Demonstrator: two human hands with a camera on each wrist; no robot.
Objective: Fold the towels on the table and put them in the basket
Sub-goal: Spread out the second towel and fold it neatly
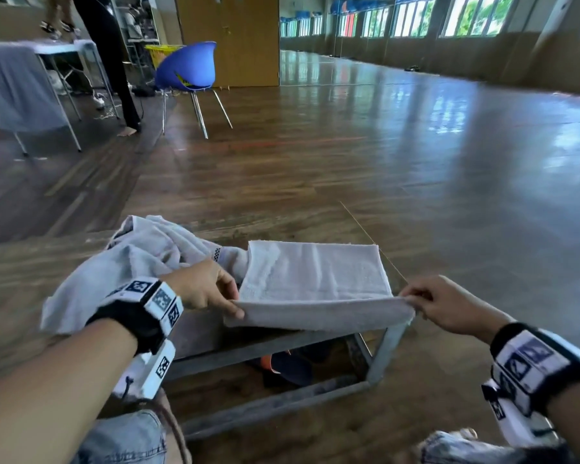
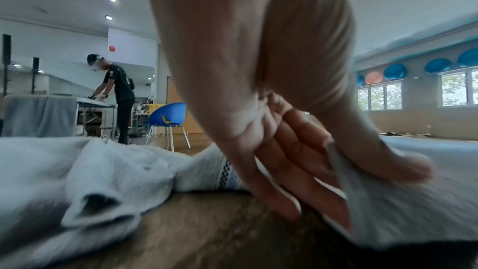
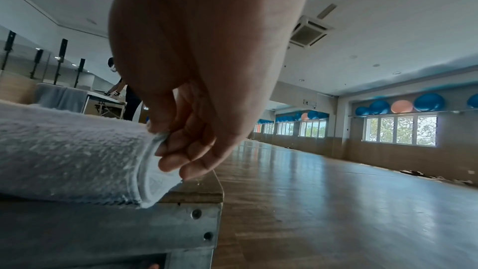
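A white towel (image 1: 315,279) lies spread on the right part of a low wooden table (image 1: 201,333), its near edge lifted. My left hand (image 1: 211,289) pinches the towel's near left corner, thumb on top in the left wrist view (image 2: 403,167). My right hand (image 1: 436,303) pinches the near right corner (image 3: 157,140) at the table's end. A crumpled pile of white towels (image 1: 128,262) lies on the left, one with a checked band (image 2: 227,173). No basket is in view.
The table has a grey metal frame (image 1: 385,349) with something orange and dark below it (image 1: 282,363). A blue chair (image 1: 188,68) stands on the wooden floor beyond. Another person (image 2: 119,93) works at a far table draped with grey cloth (image 1: 10,85).
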